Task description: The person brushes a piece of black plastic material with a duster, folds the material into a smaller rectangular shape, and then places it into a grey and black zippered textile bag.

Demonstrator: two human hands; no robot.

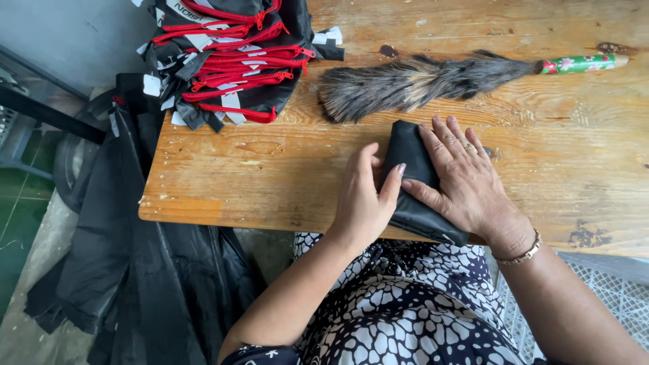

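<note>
Wooden table (270, 182), both hands (419, 189) spread flat on folded black cloth (412, 152), partly hidden beneath

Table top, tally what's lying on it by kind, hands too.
Folded black fabric piece: 1
Feather duster: 1
Stack of black pieces with red zips: 1
Hands on the folded piece: 2, left hand and right hand
Total: 5

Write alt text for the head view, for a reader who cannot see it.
Both hands press a folded black fabric piece flat at the near edge of a wooden table, the left hand on its left side and the right hand on top. Behind it lies a feather duster with a green floral handle; a stack of black pieces with red zippers sits far left.
</note>
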